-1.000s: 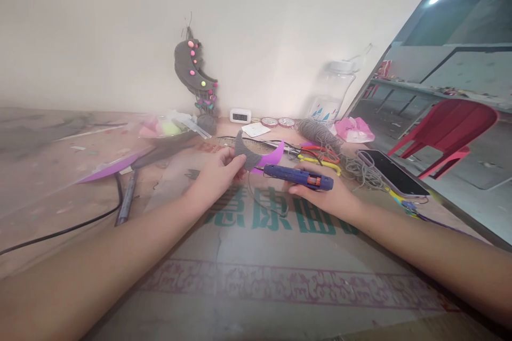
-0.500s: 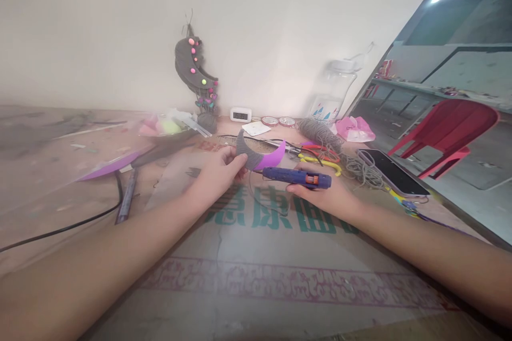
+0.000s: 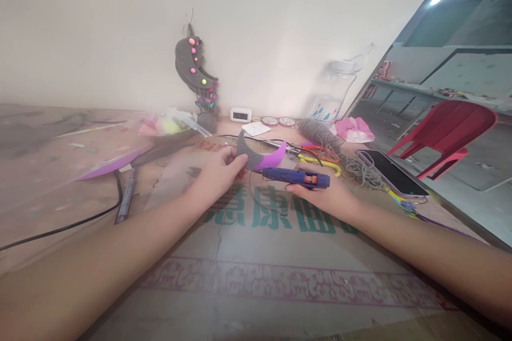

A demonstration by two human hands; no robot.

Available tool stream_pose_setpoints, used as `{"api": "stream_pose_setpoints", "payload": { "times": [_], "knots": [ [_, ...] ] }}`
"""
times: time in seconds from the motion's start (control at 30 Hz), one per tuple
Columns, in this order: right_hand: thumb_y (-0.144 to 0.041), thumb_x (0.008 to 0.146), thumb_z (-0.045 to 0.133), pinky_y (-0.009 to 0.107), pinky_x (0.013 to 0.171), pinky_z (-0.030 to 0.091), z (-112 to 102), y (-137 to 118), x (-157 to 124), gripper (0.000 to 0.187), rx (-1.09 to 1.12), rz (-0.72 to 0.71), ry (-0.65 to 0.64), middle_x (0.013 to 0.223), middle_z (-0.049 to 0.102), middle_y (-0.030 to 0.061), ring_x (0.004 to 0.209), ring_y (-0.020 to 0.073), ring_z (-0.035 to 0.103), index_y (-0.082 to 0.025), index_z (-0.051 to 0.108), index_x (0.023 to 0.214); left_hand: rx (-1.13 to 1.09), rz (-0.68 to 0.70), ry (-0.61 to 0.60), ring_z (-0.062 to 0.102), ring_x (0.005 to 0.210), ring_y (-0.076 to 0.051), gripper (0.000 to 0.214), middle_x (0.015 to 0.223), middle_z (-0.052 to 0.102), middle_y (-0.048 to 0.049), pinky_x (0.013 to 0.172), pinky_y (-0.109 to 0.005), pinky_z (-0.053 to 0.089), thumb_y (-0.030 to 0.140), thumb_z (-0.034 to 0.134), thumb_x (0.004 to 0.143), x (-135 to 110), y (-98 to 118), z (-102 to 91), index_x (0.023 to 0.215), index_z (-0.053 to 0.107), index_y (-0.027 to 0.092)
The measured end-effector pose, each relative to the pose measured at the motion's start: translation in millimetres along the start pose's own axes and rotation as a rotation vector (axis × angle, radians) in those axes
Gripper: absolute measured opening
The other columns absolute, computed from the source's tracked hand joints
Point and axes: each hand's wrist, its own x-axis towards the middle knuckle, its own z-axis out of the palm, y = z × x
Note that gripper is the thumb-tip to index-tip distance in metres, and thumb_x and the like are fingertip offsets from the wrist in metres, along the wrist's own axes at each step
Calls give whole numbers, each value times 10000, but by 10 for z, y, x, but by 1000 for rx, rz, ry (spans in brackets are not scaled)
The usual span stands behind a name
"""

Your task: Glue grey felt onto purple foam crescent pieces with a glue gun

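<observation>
Between thumb and fingers, my left hand [image 3: 222, 170] pinches a crescent moon shape [image 3: 274, 158]. Its left part is wrapped in grey yarn and its right tip is bare purple. A loose strand of grey yarn [image 3: 256, 200] curves down from it over the board. My right hand [image 3: 320, 192] is closed around a dark blue glue gun [image 3: 296, 176], whose nozzle points left, close under the crescent's lower edge. Whether the nozzle touches the crescent, I cannot tell. Most fingers of my right hand are hidden behind the gun.
A finished-looking grey moon with pompoms [image 3: 186, 66] hangs at the back. Behind my hands are a white clock [image 3: 240, 114], yellow-handled pliers [image 3: 320, 164] and a grey yarn skein [image 3: 320, 133]. A phone [image 3: 392, 173] lies right, a black cable [image 3: 80, 221] left. A bottle [image 3: 334, 90] stands behind.
Almost nothing differs. The glue gun has shifted very slightly left, while the crescent stays in place in my left hand.
</observation>
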Motion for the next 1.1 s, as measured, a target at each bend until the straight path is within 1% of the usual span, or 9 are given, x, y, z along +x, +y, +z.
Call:
{"api": "stream_pose_setpoints", "payload": {
  "times": [0.33,0.5,0.63,0.83,1.0,1.1],
  "knots": [
    [-453,751,665,233,488,316,0,21,-8,300,-26,6,14,591,516,-38,533,109,461,-197,530,672,-4,9,-12,548,577,-143,187,613,583,14,557,-253,421,395,563,772,4,-24,-15,740,537,213],
    [-454,761,658,235,501,353,11,34,-12,254,20,0,24,622,566,-26,558,125,513,-205,613,764,3,9,-12,550,567,-143,202,610,584,18,557,-258,421,412,565,771,13,-29,-13,743,532,214],
    [-444,754,672,237,521,375,21,44,-14,237,20,8,30,634,591,-29,570,129,536,-213,637,793,16,5,-14,550,568,-141,207,610,583,21,553,-254,412,416,562,776,10,-16,-14,743,530,214],
    [-458,724,696,256,555,410,45,59,-27,249,21,38,111,621,604,-34,582,146,564,-223,624,765,26,-7,-10,554,579,-142,206,620,586,20,555,-251,415,418,559,781,12,-19,-15,747,536,216],
    [-504,718,683,272,547,431,65,115,-39,308,-10,62,132,596,592,-27,556,152,558,-215,576,722,14,-16,-16,558,585,-145,207,622,583,17,561,-254,420,419,564,782,3,-16,-18,757,535,215],
    [-520,711,680,275,535,442,79,174,-45,321,-34,89,154,606,606,-17,545,154,558,-213,590,744,12,-21,-21,559,592,-144,209,625,584,15,563,-250,426,415,562,785,1,-2,-16,756,527,211]
  ]
}}
